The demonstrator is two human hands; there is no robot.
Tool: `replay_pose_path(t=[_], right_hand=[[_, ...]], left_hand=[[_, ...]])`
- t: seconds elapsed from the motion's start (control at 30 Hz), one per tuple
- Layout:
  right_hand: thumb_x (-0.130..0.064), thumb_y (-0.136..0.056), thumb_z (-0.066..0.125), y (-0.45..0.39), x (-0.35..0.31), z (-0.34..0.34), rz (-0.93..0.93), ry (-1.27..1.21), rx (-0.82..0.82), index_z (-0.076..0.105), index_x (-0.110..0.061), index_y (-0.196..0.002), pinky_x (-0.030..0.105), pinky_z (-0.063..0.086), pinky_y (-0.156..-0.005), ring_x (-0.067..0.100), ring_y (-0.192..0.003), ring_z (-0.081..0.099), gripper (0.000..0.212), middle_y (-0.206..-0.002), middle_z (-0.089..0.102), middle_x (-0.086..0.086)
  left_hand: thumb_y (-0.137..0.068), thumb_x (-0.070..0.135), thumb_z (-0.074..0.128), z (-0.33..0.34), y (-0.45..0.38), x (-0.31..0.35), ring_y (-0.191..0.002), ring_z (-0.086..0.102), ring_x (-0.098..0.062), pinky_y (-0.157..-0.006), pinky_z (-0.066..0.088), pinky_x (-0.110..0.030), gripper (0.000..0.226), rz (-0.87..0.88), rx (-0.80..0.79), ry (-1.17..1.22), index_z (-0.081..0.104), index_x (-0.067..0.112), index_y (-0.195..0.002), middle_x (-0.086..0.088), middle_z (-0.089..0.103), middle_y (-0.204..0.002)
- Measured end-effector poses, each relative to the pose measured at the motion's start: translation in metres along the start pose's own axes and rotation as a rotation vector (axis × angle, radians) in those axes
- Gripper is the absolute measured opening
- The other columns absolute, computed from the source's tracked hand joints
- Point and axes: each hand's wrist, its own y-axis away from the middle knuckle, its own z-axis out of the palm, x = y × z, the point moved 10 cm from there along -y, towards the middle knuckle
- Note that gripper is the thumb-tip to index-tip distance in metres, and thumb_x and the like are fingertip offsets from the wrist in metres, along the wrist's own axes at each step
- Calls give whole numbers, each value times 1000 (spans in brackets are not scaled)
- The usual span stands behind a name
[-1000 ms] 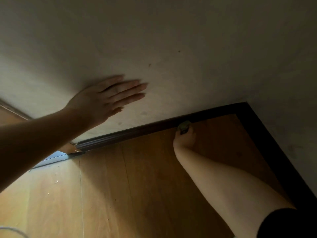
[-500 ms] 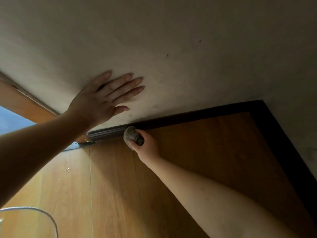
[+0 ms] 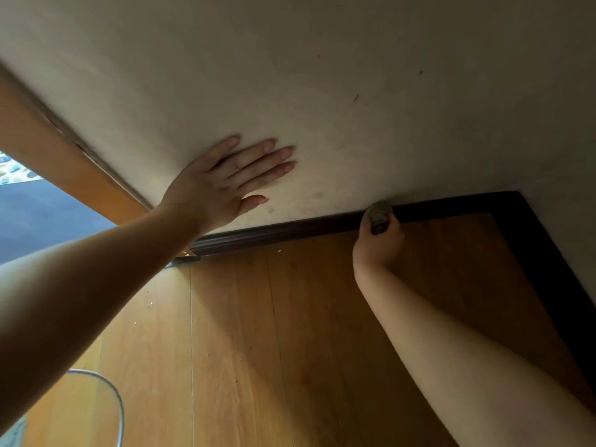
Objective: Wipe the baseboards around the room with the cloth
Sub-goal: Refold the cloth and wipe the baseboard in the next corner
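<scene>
Wooden floor, dark baseboard; right hand grips cloth, left hand flat on wall.

**Cloth position shifted along baseboard toward room corner**

Half a second ago the right hand held the cloth on the baseboard close under the left hand's thumb. It now grips the cloth on the baseboard's top edge well along toward the corner, roughly where it was a second ago. The view has swung: more of the doorway beyond the baseboard's left end shows.
</scene>
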Motion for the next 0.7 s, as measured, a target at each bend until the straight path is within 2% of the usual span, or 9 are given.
replay_pose_path(t=[0.1, 0.2, 0.3, 0.4, 0.47, 0.53, 0.6, 0.7], right_hand=[[-27, -98, 62, 20, -2, 20, 23, 8, -15, 45, -18, -147, 26, 48, -89, 28, -124, 54, 53, -144, 44, 8], [-28, -96, 64, 52, -3, 47, -1, 70, -63, 44, -18, -146, 32, 52, -91, 29, -125, 52, 54, -145, 42, 9], [-26, -95, 66, 91, -5, 82, 11, 95, -127, 45, -16, -144, 38, 53, -96, 32, -124, 52, 54, -143, 41, 12], [-26, -95, 64, 126, -11, 109, 34, 117, -160, 44, -16, -143, 46, 53, -94, 36, -121, 50, 52, -140, 40, 13], [-25, -96, 63, 144, -14, 123, 46, 109, -169, 43, -17, -142, 45, 52, -95, 37, -121, 48, 51, -140, 38, 13], [-23, -96, 62, 164, -17, 137, 37, 108, -211, 44, -18, -141, 37, 51, -94, 35, -123, 46, 49, -143, 35, 12], [-22, -95, 64, 192, -22, 161, -42, 131, -342, 46, -18, -138, 30, 49, -94, 31, -125, 47, 46, -146, 32, 10], [-23, -93, 67, 241, -36, 206, -193, 185, -621, 52, -15, -133, 32, 46, -102, 28, -125, 48, 43, -144, 34, 11]], left_hand=[[-107, 51, 26, 2, 20, -7, -153, 11, -14, -124, 6, -34, 60, -4, -13, 23, 15, 25, -160, 3, 8, -168], [-105, 47, 38, -2, 37, -26, -152, 17, -15, -123, 17, -32, 60, -56, 21, 49, 23, 22, -158, -1, 15, -167], [-105, 47, 38, -5, 50, -40, -152, 15, -16, -123, 15, -33, 61, -89, -3, 27, 22, 22, -158, -1, 14, -167], [-105, 44, 40, -10, 64, -49, -152, 16, -16, -124, 14, -35, 61, -93, -14, 6, 22, 23, -158, -1, 15, -167], [-104, 42, 43, -12, 73, -58, -152, 17, -17, -124, 14, -35, 61, -128, -10, -7, 24, 23, -158, -1, 16, -166], [-103, 44, 45, -12, 84, -64, -152, 19, -16, -123, 15, -36, 61, -162, -18, -11, 25, 24, -158, 1, 18, -166], [-102, 46, 45, -10, 93, -67, -151, 21, -16, -122, 17, -36, 62, -164, -44, -24, 25, 26, -158, 2, 19, -166], [-102, 47, 45, -7, 96, -66, -151, 16, -14, -122, 16, -37, 63, -147, -67, -55, 24, 28, -158, 4, 20, -165]])
